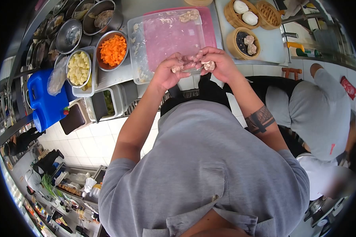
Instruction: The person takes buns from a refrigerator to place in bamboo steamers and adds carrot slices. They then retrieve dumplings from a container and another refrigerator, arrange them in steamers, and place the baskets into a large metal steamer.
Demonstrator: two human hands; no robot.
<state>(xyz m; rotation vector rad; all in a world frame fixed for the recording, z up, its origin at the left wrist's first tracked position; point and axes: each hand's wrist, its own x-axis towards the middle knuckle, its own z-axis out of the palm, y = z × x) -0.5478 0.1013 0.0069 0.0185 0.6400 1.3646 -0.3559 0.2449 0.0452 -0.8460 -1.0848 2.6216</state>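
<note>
My left hand (169, 74) has its fingers closed around a small lump of pale minced meat (177, 69). Another lump of minced meat (208, 66) sits in the curled fingers of my right hand (221, 65). The fingertips of both hands come close together over the near edge of a clear plastic tray (137, 55). A larger mound of minced meat (189, 15) lies in the tray's far right corner, and smears cling to its walls. To the right, a bamboo steamer (230, 46) holds pieces of shaped meat (249, 44) on a dark perforated liner.
A bowl of diced carrot (113, 50) and a bowl of pale diced vegetable (79, 68) stand left, near a blue jerrycan (47, 98). Another steamer (230, 12) holds white buns (249, 18). A person in grey (316, 114) bends close on my right.
</note>
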